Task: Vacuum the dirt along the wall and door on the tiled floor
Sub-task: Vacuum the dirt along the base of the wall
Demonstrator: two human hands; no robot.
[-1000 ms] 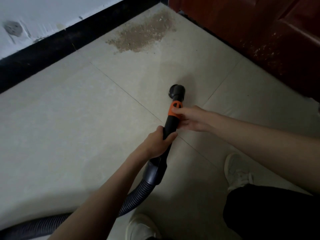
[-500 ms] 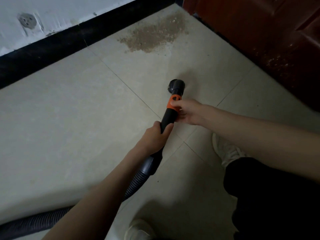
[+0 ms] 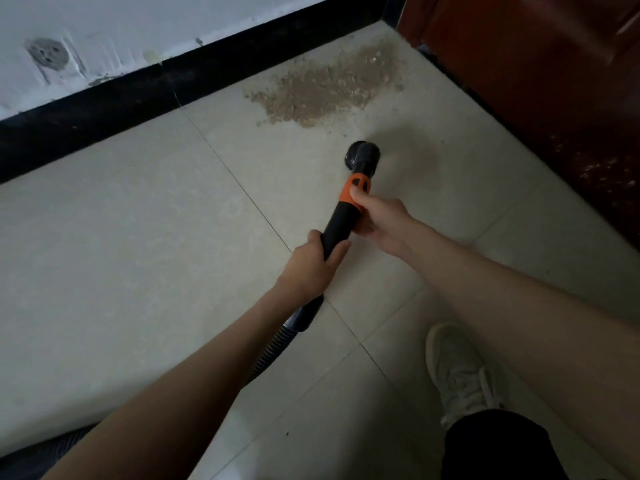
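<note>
A patch of brown dirt (image 3: 329,88) lies on the pale tiled floor (image 3: 121,237) in the corner between the black skirting (image 3: 104,102) and the dark red door (image 3: 554,81). A black vacuum wand (image 3: 341,220) with an orange collar (image 3: 356,188) points at it; its round nozzle (image 3: 362,155) sits on the tile a short way below the dirt. My left hand (image 3: 311,268) grips the wand's lower shaft. My right hand (image 3: 382,220) holds it at the orange collar. The ribbed hose (image 3: 273,355) runs back under my left forearm.
A white wall (image 3: 121,36) with a grey patch rises above the skirting. Specks of dirt cling to the door's lower panel (image 3: 599,168). My white shoe (image 3: 457,372) and dark trouser leg (image 3: 498,445) are at the lower right.
The wand and both hands have moved forward toward the corner, so the nozzle is closer to the dirt patch. My right foot has shifted in the view. Both grips are unchanged.
</note>
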